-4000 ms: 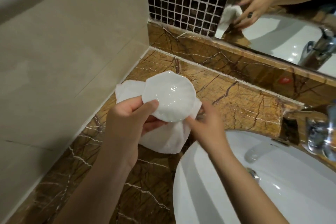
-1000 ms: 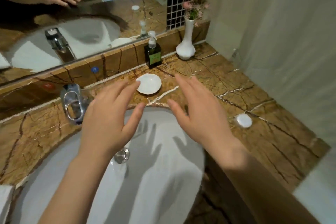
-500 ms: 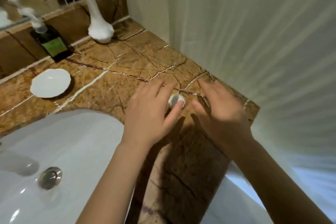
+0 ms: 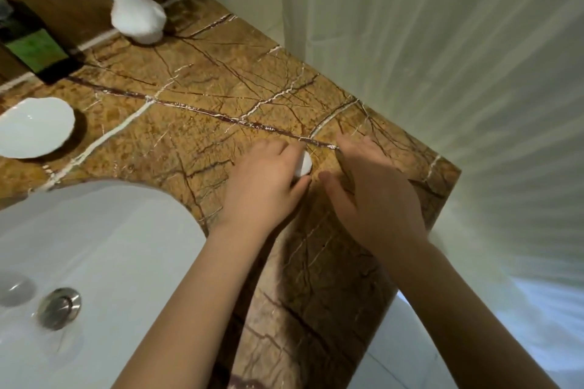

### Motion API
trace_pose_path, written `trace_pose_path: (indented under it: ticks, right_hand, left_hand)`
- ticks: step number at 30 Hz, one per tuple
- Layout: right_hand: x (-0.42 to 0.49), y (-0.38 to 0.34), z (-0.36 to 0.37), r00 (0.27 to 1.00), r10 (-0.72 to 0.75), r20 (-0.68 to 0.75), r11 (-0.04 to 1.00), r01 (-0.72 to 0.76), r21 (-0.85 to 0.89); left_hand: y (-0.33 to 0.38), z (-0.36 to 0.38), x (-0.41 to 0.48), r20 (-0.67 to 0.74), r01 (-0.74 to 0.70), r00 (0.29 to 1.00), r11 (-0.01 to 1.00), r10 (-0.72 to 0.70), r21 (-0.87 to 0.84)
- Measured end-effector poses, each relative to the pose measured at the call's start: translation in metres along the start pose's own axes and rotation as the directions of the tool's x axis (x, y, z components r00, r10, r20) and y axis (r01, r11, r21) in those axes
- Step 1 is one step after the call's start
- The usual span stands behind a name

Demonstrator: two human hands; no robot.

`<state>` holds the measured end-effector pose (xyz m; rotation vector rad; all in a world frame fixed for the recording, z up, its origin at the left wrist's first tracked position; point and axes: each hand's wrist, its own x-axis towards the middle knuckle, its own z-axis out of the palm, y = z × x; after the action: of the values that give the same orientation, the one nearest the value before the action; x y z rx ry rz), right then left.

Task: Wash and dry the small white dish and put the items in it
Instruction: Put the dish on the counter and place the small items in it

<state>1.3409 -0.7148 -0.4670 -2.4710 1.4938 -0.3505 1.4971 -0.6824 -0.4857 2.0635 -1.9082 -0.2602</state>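
Note:
The small white scalloped dish [image 4: 33,127] sits with nothing in it on the brown marble counter [image 4: 196,95] at the far left. Toward the counter's right end, my left hand [image 4: 265,183] is closed around a small white round item [image 4: 305,163], pinching it between thumb and fingers and tilting it up on edge. My right hand [image 4: 369,189] hovers just to the right of it, fingers spread and holding nothing, resting low over the marble.
A white sink basin [image 4: 104,262] with a metal drain [image 4: 58,308] fills the lower left. A white vase [image 4: 137,9] and a dark green-labelled bottle [image 4: 34,47] stand at the back. A white curtain [image 4: 442,57] hangs to the right, past the counter's edge.
The dish left my hands and the towel and now lies on the counter. My view swung right, and my left hand has closed on the small white item and tipped it up.

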Motion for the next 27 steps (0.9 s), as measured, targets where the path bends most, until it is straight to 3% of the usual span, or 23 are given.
trace_pose_path:
  ticks: [4,11,20,25,27]
  right_hand:
    - [0.002,-0.004,0.004,1.000,-0.022,0.001,1.000,0.022,0.003]
    - [0.014,-0.024,0.010,0.994,-0.106,-0.029,0.993,0.104,-0.062]
    - [0.028,-0.043,0.036,0.980,-0.195,0.036,0.972,0.198,-0.129]
    - [0.026,-0.039,0.037,0.975,-0.220,-0.006,0.974,0.220,-0.045]
    - [0.029,-0.043,0.034,0.981,-0.187,0.045,0.982,0.188,-0.033]
  left_hand:
    - [-0.004,0.002,-0.001,-0.022,0.000,1.000,0.997,-0.001,-0.083]
    - [-0.026,-0.023,-0.017,-0.178,0.121,0.969,0.958,-0.170,-0.259]
    - [-0.057,-0.057,-0.043,-0.283,0.139,0.932,0.943,-0.228,-0.302]
    - [-0.059,-0.054,-0.051,-0.287,0.148,0.928,0.940,-0.239,-0.308]
    - [-0.059,-0.055,-0.054,-0.298,0.142,0.922,0.932,-0.247,-0.333]
